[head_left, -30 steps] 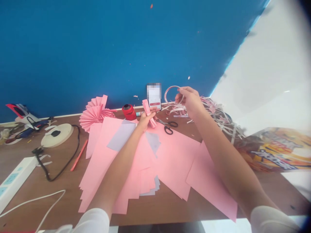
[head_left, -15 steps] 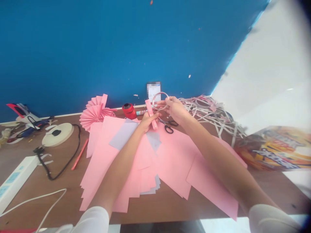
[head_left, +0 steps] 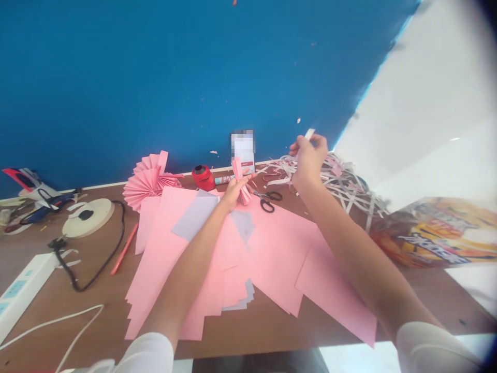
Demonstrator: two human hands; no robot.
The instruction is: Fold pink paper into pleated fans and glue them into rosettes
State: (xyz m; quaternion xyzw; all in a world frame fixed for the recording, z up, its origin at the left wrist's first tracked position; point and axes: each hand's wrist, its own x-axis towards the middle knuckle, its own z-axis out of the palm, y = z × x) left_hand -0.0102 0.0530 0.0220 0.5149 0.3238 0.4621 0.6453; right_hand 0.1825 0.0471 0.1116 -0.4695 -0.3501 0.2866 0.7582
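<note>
My left hand [head_left: 233,194] grips a narrow pleated bundle of pink paper [head_left: 244,195] above the sheets, with its folds fanning a little at the ends. To the right and higher up, my right hand [head_left: 309,159] pinches a short white strip [head_left: 309,134] that pokes up past the fingers; the rest of it is hidden. Black-handled scissors [head_left: 267,205] lie just right of my left hand. Beneath my arms are spread pink paper sheets [head_left: 277,254]. Two pleated pink paper fans [head_left: 143,189] stand at the back left.
Along the wall are a red roll-shaped object [head_left: 203,178], a glue stick [head_left: 224,180] and a propped phone [head_left: 243,150]. A heap of paper strips [head_left: 345,184] lies right. Leftward are a white tape roll [head_left: 88,217], a red pen [head_left: 125,248], and a power strip [head_left: 29,287].
My right hand has moved right and up, away from the pleated paper. The looped strip it held open is now mostly out of sight. The pleats in my left hand have spread slightly.
</note>
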